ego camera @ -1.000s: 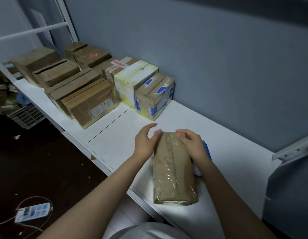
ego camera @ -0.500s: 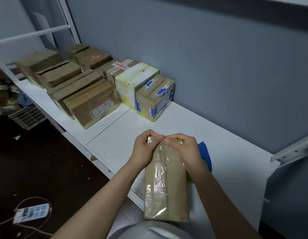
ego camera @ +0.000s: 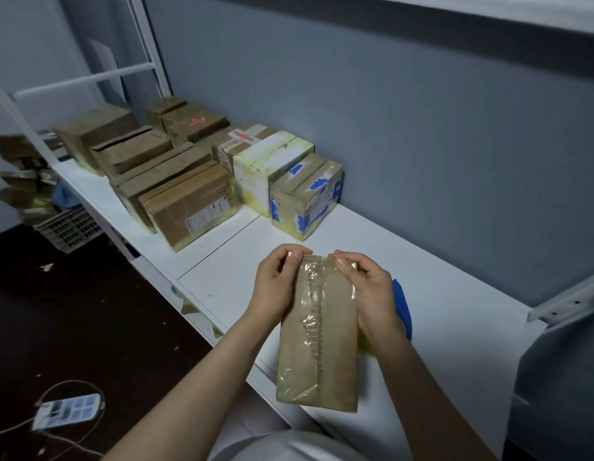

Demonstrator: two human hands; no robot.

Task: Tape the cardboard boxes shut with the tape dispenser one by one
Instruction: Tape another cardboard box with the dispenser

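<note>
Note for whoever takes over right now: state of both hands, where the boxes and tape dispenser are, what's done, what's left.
Left hand and right hand: each pinches the far end of the long brown cardboard box.
Done: clear tape runs along its top seam; its near end reaches past the white shelf edge.
Blue object behind the right hand, probably the tape dispenser, is mostly hidden.
Left: smooth the tape ends, then check the row of cardboard boxes farther along.

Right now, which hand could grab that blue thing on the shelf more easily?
Probably the right hand: the blue thing lies just beside it. The left hand sits across the box, and both hands hold it.
</note>
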